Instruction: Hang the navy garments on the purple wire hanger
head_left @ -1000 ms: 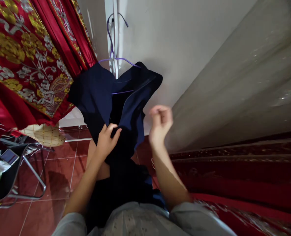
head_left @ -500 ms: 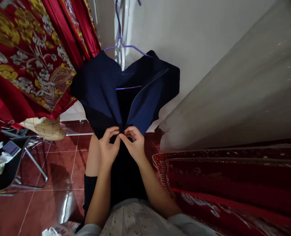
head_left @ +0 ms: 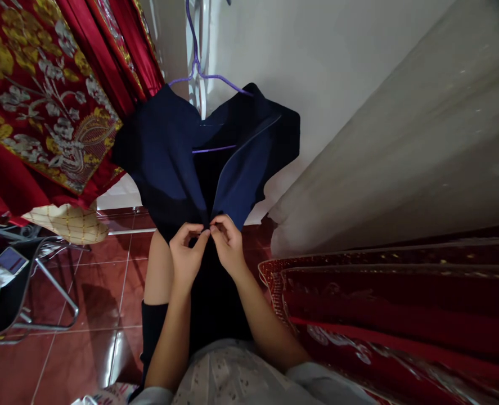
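Note:
A dark navy garment [head_left: 165, 152] with a wide folded collar and short sleeves hangs in front of me on a purple hanger [head_left: 196, 62]. Its two front edges meet at the bottom of the V-shaped neckline. There my left hand [head_left: 187, 252] pinches the left edge between thumb and fingers. My right hand [head_left: 228, 244] pinches the right edge beside it, the fingertips of both hands nearly touching. Whatever small fastening may lie between the fingertips is hidden. Below my hands the dark cloth merges with dark clothing.
Red embroidered cloth [head_left: 55, 95] hangs at upper left, above a chair [head_left: 34, 298] holding a phone [head_left: 12, 260]. On the right are a pale hanging cloth [head_left: 380, 140] and red trimmed fabric [head_left: 380, 309]. A white wall [head_left: 317, 50] stands behind; red tiles [head_left: 93, 304] cover the floor.
The view has shifted slightly, so the garment and hanger sit a little farther left. My right fingers have drawn closer together on the front edge; both hands stay at the same spot.

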`<move>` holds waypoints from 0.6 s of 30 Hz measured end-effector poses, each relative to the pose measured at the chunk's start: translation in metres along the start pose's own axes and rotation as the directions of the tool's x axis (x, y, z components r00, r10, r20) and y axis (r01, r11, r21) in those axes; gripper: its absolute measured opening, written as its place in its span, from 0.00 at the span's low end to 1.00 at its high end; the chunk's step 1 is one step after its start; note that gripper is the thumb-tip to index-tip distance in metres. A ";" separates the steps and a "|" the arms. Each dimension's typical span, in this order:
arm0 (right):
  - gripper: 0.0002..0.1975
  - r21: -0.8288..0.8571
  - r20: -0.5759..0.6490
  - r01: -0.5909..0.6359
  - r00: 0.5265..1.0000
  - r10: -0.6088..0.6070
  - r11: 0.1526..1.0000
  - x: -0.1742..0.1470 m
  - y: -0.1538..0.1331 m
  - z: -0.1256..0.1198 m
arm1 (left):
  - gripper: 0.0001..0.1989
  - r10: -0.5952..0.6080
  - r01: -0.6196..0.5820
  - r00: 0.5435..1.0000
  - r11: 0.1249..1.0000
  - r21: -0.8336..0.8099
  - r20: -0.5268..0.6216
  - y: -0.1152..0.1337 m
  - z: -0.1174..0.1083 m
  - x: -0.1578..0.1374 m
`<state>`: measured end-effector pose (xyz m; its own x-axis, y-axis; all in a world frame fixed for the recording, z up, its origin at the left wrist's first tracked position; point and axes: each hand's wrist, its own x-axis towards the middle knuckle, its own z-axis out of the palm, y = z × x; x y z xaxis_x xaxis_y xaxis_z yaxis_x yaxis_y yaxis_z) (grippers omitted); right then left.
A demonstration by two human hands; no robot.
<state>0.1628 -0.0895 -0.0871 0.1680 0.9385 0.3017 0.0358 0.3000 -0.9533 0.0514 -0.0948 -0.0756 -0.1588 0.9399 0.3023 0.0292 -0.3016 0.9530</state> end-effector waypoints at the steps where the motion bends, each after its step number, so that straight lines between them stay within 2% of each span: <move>1: 0.06 0.014 0.013 -0.010 1.000 0.010 1.000 0.000 -0.001 0.001 | 0.05 -0.018 0.017 1.000 1.000 -0.013 -0.007 0.000 0.000 0.000; 7: 0.10 0.039 -0.051 -0.042 0.998 0.044 0.998 0.001 -0.004 0.007 | 0.07 0.010 -0.010 1.000 1.000 -0.010 -0.008 -0.005 -0.004 0.001; 11: 0.11 0.048 -0.011 -0.060 0.998 0.061 0.997 0.004 -0.005 0.004 | 0.06 0.036 -0.036 0.999 0.999 0.002 -0.016 -0.007 -0.004 0.002; 14: 0.13 0.133 0.098 -0.147 0.986 0.134 0.980 0.005 -0.010 -0.001 | 0.05 0.043 -0.043 0.999 0.999 0.007 -0.017 -0.007 -0.003 0.001; 18: 0.14 0.234 0.310 -0.368 0.906 0.289 0.900 0.011 -0.020 -0.004 | 0.02 0.047 -0.043 0.998 0.993 0.107 -0.031 -0.008 -0.001 0.001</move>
<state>0.1677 -0.0856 -0.0650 -0.1431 0.9897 0.0028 -0.2605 -0.0349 -0.9649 0.0505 -0.0918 -0.0829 -0.1873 0.9194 0.3458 0.1418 -0.3230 0.9357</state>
